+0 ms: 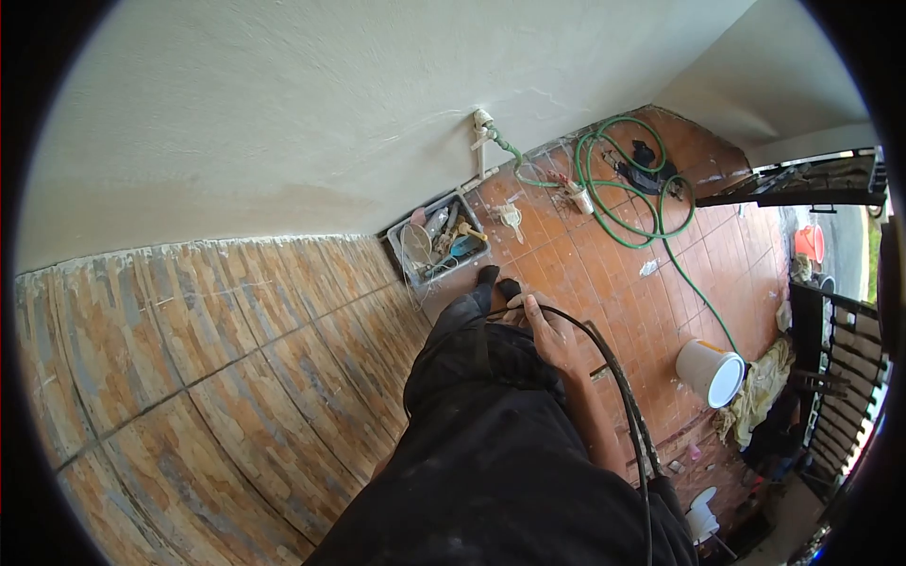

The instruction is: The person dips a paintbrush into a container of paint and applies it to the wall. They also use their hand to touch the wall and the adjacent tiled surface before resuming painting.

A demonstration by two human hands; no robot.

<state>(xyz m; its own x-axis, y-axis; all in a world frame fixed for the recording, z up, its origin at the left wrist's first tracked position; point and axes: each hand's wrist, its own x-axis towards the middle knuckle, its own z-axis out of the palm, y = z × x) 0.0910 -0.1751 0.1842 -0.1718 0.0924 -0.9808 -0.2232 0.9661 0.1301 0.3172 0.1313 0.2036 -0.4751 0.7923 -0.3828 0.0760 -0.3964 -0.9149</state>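
Observation:
My right hand (550, 332) is in front of my waist, its fingers closed around a thin black cable (604, 347). From the hand the cable arcs to the right, then runs back past my forearm along my dark clothing (472, 462). Part of the fingers is hidden by the hand itself and the clothing. My left hand does not show; only a sliver of skin appears at the left side of my body. Beyond the right hand, my dark-covered feet (489, 275) stand on the floor close to a grey tray (483, 247) of tools.
A wall tap (483, 121) feeds a green hose (590, 179) coiled across the orange tiled floor (566, 255). A white bucket (698, 368) lies by a crumpled cloth (766, 382). Stone-patterned tiles (236, 377) cover the left. Dark metal gates (840, 363) stand at right, with a red bucket (809, 242) beyond.

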